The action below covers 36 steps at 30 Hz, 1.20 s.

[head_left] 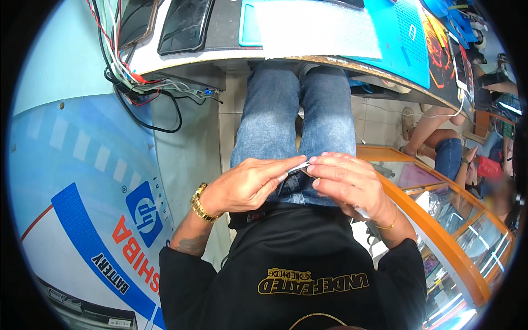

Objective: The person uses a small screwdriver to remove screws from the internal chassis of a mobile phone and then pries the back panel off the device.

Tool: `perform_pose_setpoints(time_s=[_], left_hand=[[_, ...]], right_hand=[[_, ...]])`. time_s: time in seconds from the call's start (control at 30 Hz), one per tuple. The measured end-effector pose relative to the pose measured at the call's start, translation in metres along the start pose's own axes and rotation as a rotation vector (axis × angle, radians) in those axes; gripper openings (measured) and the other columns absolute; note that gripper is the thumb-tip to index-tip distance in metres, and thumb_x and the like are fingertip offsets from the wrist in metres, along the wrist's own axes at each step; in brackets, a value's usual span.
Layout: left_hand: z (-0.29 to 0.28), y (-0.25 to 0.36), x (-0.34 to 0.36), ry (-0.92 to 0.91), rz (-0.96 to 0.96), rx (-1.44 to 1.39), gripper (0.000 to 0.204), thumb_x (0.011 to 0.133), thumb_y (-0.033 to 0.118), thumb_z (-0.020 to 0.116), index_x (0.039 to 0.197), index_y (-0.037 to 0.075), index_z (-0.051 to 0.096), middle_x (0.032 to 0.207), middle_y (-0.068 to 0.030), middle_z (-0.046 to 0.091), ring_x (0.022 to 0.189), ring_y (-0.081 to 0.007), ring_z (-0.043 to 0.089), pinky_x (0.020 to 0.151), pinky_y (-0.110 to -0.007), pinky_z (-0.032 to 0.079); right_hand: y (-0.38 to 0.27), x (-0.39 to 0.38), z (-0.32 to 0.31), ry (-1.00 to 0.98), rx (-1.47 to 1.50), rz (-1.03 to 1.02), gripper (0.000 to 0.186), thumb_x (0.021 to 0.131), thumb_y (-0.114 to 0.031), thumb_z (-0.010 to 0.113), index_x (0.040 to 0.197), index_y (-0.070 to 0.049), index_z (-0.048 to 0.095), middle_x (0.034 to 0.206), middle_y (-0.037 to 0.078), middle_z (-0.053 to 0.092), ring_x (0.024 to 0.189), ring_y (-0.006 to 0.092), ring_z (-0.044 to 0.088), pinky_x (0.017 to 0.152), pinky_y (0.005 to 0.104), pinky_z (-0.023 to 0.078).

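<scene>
Over my lap, my two hands meet at a small thin, flat piece (300,168), pale with a dark edge. My left hand (247,184), with a gold watch (199,203) at its wrist, pinches the piece between thumb and straight forefinger. From the other side, my right hand (352,181) grips the piece's right end with its fingers laid over it. A small whitish tip (361,212) pokes out under the heel of my right hand; I cannot make out what it belongs to. The fingers hide most of the piece.
Ahead stands a workbench (231,55) carrying a phone (186,25), a white sheet (319,27) and a blue mat (404,60). Tangled cables (129,82) hang at its left end. A glass display case (440,203) curves along my right; other people are beyond it.
</scene>
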<state>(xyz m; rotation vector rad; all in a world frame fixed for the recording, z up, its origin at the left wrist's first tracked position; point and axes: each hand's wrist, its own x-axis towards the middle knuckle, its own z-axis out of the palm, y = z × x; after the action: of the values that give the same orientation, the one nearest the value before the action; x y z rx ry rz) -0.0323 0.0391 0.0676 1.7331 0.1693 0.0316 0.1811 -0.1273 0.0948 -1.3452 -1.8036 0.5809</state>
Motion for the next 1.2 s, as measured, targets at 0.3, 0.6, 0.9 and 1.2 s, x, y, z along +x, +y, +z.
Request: perform_pose_setpoints(time_s=[0.3, 0.6, 0.9, 1.2], left_hand=[[0.003, -0.004, 0.0, -0.014, -0.031, -0.025, 0.047, 0.096, -0.004, 0.056, 0.143, -0.001, 0.057, 0.123, -0.0247, 0.07, 0.106, -0.0418, 0.071, 0.088, -0.042, 0.058], [0.011, -0.004, 0.002, -0.011, -0.04, -0.135, 0.044, 0.098, 0.002, 0.055, 0.142, 0.002, 0.057, 0.094, -0.0272, 0.07, 0.079, -0.0437, 0.069, 0.069, -0.045, 0.052], [0.016, 0.005, 0.001, -0.045, -0.085, -0.126, 0.039, 0.095, 0.002, 0.055, 0.132, -0.001, 0.064, 0.084, -0.0243, 0.07, 0.072, -0.0401, 0.069, 0.067, -0.043, 0.052], [0.012, 0.005, 0.004, -0.08, 0.004, -0.015, 0.038, 0.095, 0.002, 0.056, 0.131, -0.001, 0.066, 0.086, -0.0208, 0.072, 0.072, -0.0336, 0.071, 0.068, -0.041, 0.054]], right_hand=[[-0.004, 0.003, 0.0, -0.02, -0.076, -0.02, 0.024, 0.079, -0.01, 0.071, 0.101, 0.0, 0.072, 0.111, 0.019, 0.073, 0.105, 0.0359, 0.072, 0.089, 0.0451, 0.06], [-0.009, 0.003, 0.007, 0.011, -0.078, 0.019, 0.022, 0.076, -0.012, 0.074, 0.095, -0.001, 0.072, 0.098, 0.016, 0.072, 0.094, 0.0344, 0.073, 0.08, 0.0423, 0.061], [-0.01, 0.013, -0.014, -0.097, 0.332, 0.411, 0.01, 0.088, -0.003, 0.075, 0.094, 0.002, 0.068, 0.087, 0.015, 0.071, 0.084, 0.0345, 0.071, 0.073, 0.0392, 0.056], [0.005, 0.019, -0.02, -0.227, 0.332, 0.503, 0.022, 0.099, -0.021, 0.068, 0.092, 0.0, 0.069, 0.076, 0.012, 0.068, 0.066, 0.0268, 0.067, 0.064, 0.0362, 0.049]])
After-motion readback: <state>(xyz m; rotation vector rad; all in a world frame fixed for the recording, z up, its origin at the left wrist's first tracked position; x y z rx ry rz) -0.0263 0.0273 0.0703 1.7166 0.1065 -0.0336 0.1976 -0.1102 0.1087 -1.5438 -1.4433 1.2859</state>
